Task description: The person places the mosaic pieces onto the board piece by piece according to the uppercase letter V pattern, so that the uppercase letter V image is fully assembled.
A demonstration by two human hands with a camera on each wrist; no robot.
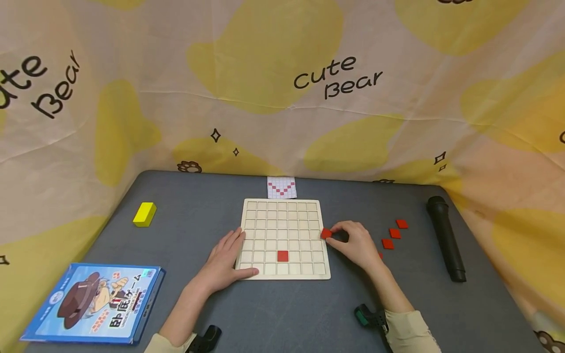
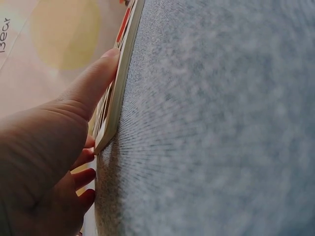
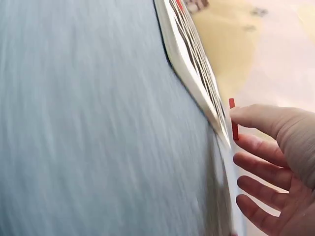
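The thin, flat red square tile (image 1: 325,233), held at the right edge of the pale grid-lined square board (image 1: 283,235), looks light and stiff, probably wood or plastic; its smooth faces might slip a little, and its opposite edges seem the best place to grip. The right hand (image 1: 353,243) pinches it between thumb and forefinger; whether it touches the board I cannot tell. The left hand (image 1: 220,260) lies with fingers extended along the board's left edge, thumb over its near corner. Another red square tile (image 1: 283,256) sits in a cell of the board's near half, and loose red tiles (image 1: 395,233) lie to its right. The board rests on a dark grey worktop (image 1: 282,314), with a small patterned paper card (image 1: 282,188) just beyond it and a black microphone (image 1: 447,239) well to its right. Behind the board hangs a cream-and-yellow printed cloth (image 1: 265,73).
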